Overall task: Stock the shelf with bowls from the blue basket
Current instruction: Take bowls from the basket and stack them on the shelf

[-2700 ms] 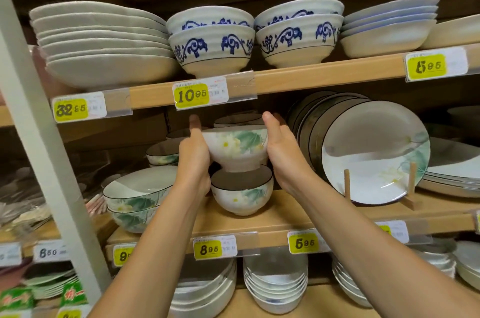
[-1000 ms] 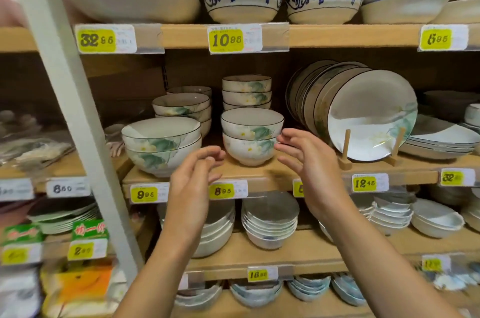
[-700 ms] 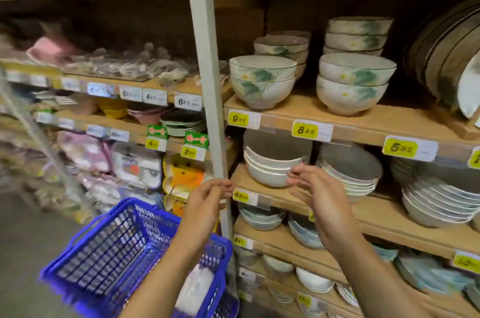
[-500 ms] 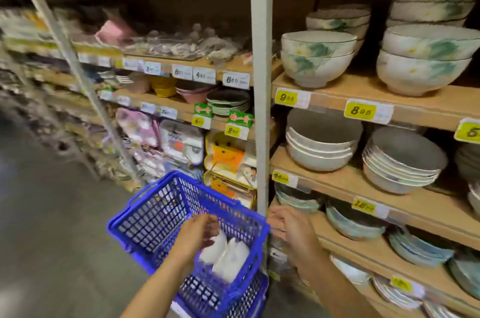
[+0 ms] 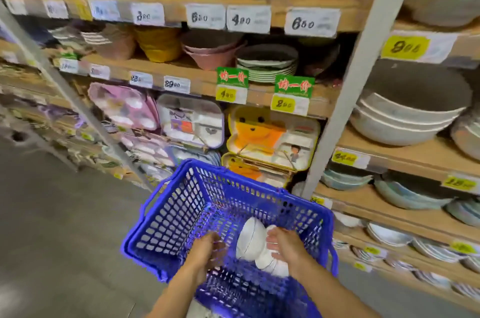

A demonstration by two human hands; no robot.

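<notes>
The blue basket [image 5: 181,203] sits low in front of the shelving. White bowls [image 5: 250,239] lie on their sides in its near right part. Both my hands are down inside the basket. My right hand [image 5: 284,246] curls its fingers over the right side of the bowls. My left hand [image 5: 207,249] hovers just left of them with loosely bent fingers, and a small gap shows between it and the nearest rim. The wooden shelf [image 5: 405,154] at the right carries stacked grey-white bowls [image 5: 405,117].
A grey upright post [image 5: 345,99] separates the bowl shelves from shelves with children's divided plates [image 5: 270,136] and pink and yellow bowls [image 5: 207,55]. Lower right shelves hold pale blue dishes [image 5: 410,193]. Grey floor [image 5: 52,226] lies to the left.
My view has swung from the floral bowls on the upper shelf down to the basket. Both hands have dropped into it, and my right hand has closed on the white bowls.
</notes>
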